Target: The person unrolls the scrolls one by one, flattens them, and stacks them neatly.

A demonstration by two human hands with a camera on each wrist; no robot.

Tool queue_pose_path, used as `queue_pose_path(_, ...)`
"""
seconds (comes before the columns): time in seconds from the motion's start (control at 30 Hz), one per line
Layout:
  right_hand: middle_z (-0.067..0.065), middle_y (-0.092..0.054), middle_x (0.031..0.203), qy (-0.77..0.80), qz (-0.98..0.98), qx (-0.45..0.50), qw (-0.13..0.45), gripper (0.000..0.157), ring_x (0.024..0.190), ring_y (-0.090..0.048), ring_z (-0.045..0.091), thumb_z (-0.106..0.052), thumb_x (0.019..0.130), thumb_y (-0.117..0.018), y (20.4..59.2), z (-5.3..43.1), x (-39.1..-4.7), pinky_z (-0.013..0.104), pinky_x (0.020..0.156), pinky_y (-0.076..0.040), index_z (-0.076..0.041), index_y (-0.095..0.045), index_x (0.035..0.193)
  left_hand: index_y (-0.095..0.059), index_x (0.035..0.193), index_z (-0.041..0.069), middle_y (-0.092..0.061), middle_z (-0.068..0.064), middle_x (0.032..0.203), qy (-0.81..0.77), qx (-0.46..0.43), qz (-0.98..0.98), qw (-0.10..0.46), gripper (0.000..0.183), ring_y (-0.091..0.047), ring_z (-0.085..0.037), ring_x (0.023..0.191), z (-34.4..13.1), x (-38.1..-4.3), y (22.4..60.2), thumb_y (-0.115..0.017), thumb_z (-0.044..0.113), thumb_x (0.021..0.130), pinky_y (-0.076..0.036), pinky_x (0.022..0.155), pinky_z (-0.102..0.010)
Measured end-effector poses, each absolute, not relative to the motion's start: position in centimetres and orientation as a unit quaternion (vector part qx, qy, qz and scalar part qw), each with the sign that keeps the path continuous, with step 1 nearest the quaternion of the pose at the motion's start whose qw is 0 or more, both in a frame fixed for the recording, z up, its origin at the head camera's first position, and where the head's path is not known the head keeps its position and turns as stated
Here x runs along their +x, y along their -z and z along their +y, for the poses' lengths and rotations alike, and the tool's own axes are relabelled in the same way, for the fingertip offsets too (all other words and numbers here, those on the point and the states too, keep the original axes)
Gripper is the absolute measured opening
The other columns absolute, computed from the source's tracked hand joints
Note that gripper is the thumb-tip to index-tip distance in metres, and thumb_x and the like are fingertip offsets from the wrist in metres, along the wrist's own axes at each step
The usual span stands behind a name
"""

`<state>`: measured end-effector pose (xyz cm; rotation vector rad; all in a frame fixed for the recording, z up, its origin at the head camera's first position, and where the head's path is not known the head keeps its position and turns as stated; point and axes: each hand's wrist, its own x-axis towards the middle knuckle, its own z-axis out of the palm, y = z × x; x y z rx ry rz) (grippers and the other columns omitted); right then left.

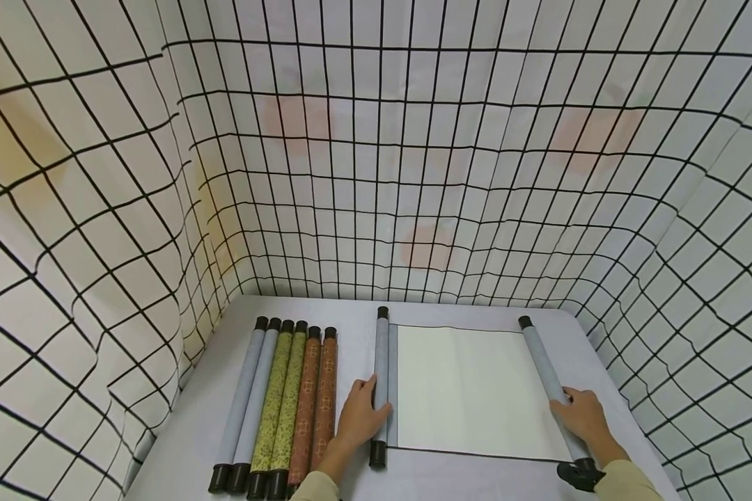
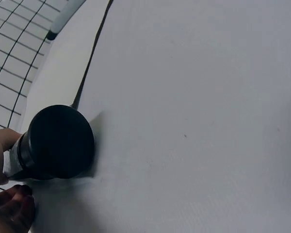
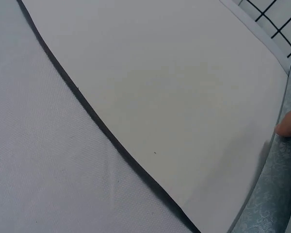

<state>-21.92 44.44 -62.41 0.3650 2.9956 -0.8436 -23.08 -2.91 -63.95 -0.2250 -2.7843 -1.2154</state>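
Note:
A blue-grey hanging scroll lies partly unrolled, its blank cream paper (image 1: 464, 390) stretched between two rolls with black end caps. My left hand (image 1: 358, 414) grips the left roll (image 1: 381, 348) below its middle, thumb across it. In the left wrist view that roll's black end cap (image 2: 63, 141) faces the camera. My right hand (image 1: 581, 417) holds the right roll (image 1: 542, 358), which slants toward the lower right. The right wrist view shows a fingertip (image 3: 290, 124) on the patterned blue-grey roll (image 3: 269, 194), beside the paper's edge; the rest of this hand is out of that frame.
Several rolled scrolls lie side by side on the left: blue-grey ones (image 1: 244, 396), yellow-green ones (image 1: 282, 396) and reddish-brown ones (image 1: 307, 403). A black grid net (image 1: 382, 146) surrounds the white table (image 1: 464, 480) at the back and sides.

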Motion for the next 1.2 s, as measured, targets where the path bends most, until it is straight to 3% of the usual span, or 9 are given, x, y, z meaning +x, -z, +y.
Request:
queue_pose_path(0.33,0.035,-0.057,0.109,0.266,0.957,0.109,-0.032,0.054,0.093,-0.058,0.045,-0.015,0.095,-0.057,62.8,44.9,-22.4,0.059,0.074,-0.051,0.016,-0.045,0.137,-0.055,0.145,-0.003,-0.057,-0.015,0.120,0.412,-0.057,-0.908,0.048,0.070,-0.062,-0.028,0.101,-2.9,-23.2,64.6,-0.081,0.027,0.087,-0.052,0.086,-0.048)
queue_pose_path(0.5,0.045,-0.053,0.117,0.256,0.961,0.100,-0.018,0.055,0.102,-0.057,0.055,-0.012,0.098,-0.048,62.8,45.0,-22.4,0.065,0.080,-0.051,0.024,-0.042,0.138,-0.055,0.145,-0.003,-0.057,-0.015,0.120,0.412,-0.058,-0.908,0.058,0.069,-0.062,-0.028,0.100,-2.9,-23.1,64.7,-0.082,0.026,0.087,-0.052,0.085,-0.048)
queue_pose_path(0.67,0.050,-0.041,0.129,0.251,0.963,0.098,0.013,0.060,0.116,-0.047,0.064,-0.017,0.103,-0.039,62.8,45.2,-22.0,0.070,0.091,-0.044,0.027,-0.032,0.143,-0.055,0.145,-0.003,-0.057,-0.016,0.120,0.415,-0.061,-0.906,0.058,0.070,-0.061,-0.029,0.101,-2.9,-23.0,64.5,-0.082,0.026,0.087,-0.052,0.086,-0.048)
queue_pose_path(0.83,0.048,-0.033,0.127,0.237,0.965,0.105,0.040,0.081,0.111,-0.046,0.063,-0.040,0.103,-0.055,62.8,45.5,-21.7,0.068,0.085,-0.047,0.022,-0.027,0.148,-0.054,0.145,-0.003,-0.057,-0.016,0.121,0.416,-0.060,-0.906,0.053,0.070,-0.061,-0.029,0.102,-2.8,-23.1,64.5,-0.082,0.025,0.088,-0.052,0.087,-0.049)
queue_pose_path(0.97,0.046,-0.035,0.122,0.218,0.971,0.096,0.033,0.083,0.107,-0.047,0.061,-0.031,0.094,-0.071,62.6,45.6,-21.5,0.067,0.083,-0.048,0.023,-0.031,0.144,-0.054,0.146,-0.003,-0.056,-0.016,0.121,0.417,-0.060,-0.906,0.049,0.070,-0.061,-0.030,0.103,-2.8,-23.2,64.7,-0.081,0.026,0.089,-0.052,0.088,-0.049)
queue_pose_path(1.2,0.048,-0.043,0.120,0.233,0.968,0.092,0.029,0.076,0.107,-0.052,0.061,-0.020,0.094,-0.069,62.2,45.5,-21.5,0.068,0.082,-0.049,0.024,-0.030,0.141,-0.053,0.147,-0.003,-0.056,-0.016,0.122,0.421,-0.058,-0.904,0.049,0.070,-0.061,-0.028,0.103,-2.9,-23.0,64.7,-0.081,0.025,0.089,-0.052,0.088,-0.048)
